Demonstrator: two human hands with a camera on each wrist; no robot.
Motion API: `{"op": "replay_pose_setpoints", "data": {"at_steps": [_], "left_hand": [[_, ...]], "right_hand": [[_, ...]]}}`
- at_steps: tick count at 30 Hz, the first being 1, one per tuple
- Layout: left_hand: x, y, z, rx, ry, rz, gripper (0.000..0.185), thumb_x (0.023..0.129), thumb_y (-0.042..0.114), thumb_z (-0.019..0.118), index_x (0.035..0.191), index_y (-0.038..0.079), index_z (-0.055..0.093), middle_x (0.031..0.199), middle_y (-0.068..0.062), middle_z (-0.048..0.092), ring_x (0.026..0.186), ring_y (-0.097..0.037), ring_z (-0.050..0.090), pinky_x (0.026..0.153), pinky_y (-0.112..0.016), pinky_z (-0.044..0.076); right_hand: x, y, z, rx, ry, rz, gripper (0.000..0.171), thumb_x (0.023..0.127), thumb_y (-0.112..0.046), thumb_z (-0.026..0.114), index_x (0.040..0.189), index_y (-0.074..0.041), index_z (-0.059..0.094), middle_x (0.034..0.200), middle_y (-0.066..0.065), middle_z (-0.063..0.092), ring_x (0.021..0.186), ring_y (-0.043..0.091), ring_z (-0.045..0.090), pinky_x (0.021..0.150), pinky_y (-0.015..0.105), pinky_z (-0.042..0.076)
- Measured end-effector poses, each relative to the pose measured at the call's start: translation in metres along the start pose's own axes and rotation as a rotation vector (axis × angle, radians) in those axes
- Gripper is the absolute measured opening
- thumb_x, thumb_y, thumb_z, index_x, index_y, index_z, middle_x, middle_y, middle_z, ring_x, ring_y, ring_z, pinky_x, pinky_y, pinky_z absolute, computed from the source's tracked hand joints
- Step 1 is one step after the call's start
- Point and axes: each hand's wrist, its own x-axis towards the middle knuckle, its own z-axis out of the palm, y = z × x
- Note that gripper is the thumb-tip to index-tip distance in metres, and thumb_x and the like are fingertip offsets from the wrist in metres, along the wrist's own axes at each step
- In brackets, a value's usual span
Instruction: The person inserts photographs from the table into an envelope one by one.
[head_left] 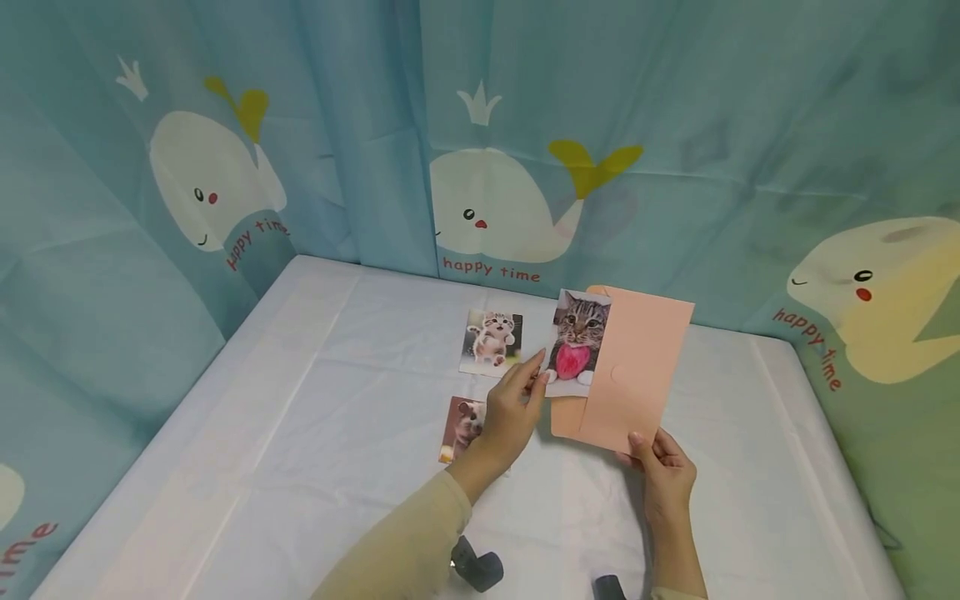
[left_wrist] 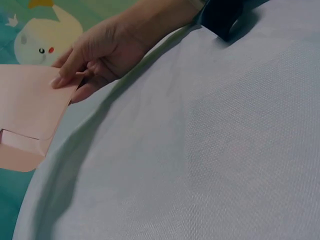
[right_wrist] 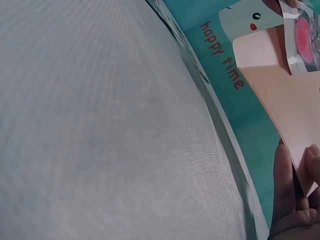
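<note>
Two hands worked above the white surface (head_left: 300,467): the left hand (head_left: 508,414) pinched the lower edge of a cat photo (head_left: 577,343) whose right side sat tucked into the open side of a pink envelope (head_left: 637,375), while the right hand (head_left: 663,471) gripped the envelope's bottom corner between thumb and fingers. Held by one corner only, the envelope could have sagged or twisted, and the photo's corner might have caught on the flap and bent. A light pinch could also have let the photo slip. Two more photos lay on the surface: a kitten photo (head_left: 492,342) in full sight, and another photo (head_left: 459,427) half covered by the left hand, its subject hard to make out. How far the cat photo reached inside could not be seen.
</note>
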Motion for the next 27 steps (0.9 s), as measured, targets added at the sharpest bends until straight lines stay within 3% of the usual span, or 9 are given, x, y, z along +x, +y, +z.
{"op": "replay_pose_setpoints", "data": {"at_steps": [5,15,19,23,27], "left_hand": [[-0.0006,-0.0027,0.0001,0.012,0.009,0.038,0.033,0.085,-0.004,0.065,0.116,-0.010,0.060,0.079,-0.011,0.061,0.062,-0.013,0.054,0.058,-0.009,0.046],[-0.0002,-0.0063,0.0028,0.042,0.018,0.018,0.032,0.083,-0.001,0.068,0.114,-0.010,0.062,0.073,-0.012,0.062,0.055,-0.011,0.045,0.050,-0.010,0.038],[0.0006,-0.0085,0.0032,0.078,-0.014,0.003,0.032,0.085,-0.001,0.067,0.114,-0.010,0.062,0.076,-0.012,0.064,0.056,-0.012,0.052,0.053,-0.008,0.043],[0.0013,-0.0081,0.0026,0.078,-0.055,-0.088,0.023,0.087,0.002,0.066,0.107,-0.007,0.063,0.079,-0.012,0.068,0.064,-0.015,0.065,0.061,-0.009,0.050],[0.0022,-0.0064,0.0027,-0.023,-0.056,-0.248,0.012,0.088,0.006,0.066,0.094,-0.005,0.063,0.080,-0.014,0.071,0.068,-0.019,0.069,0.062,-0.014,0.053]], "right_hand": [[-0.0005,0.0000,0.0004,-0.010,-0.024,0.001,0.024,0.084,0.014,0.061,0.098,-0.003,0.071,0.074,0.004,0.071,0.061,0.013,0.068,0.055,0.026,0.056],[-0.0015,0.0004,-0.0010,0.015,-0.052,0.000,0.026,0.084,0.016,0.058,0.101,0.000,0.070,0.077,0.005,0.071,0.063,0.013,0.068,0.056,0.027,0.056],[-0.0007,0.0006,-0.0012,-0.023,-0.043,0.011,0.026,0.084,0.014,0.060,0.101,-0.003,0.071,0.078,0.004,0.072,0.064,0.013,0.068,0.057,0.027,0.056],[-0.0003,-0.0005,-0.0014,-0.016,-0.046,0.010,0.025,0.084,0.014,0.060,0.102,0.000,0.070,0.077,0.005,0.071,0.063,0.014,0.068,0.057,0.026,0.056],[-0.0006,0.0004,-0.0006,0.014,-0.053,-0.006,0.024,0.084,0.016,0.059,0.101,0.003,0.069,0.076,0.005,0.071,0.063,0.014,0.068,0.057,0.026,0.056]]}}
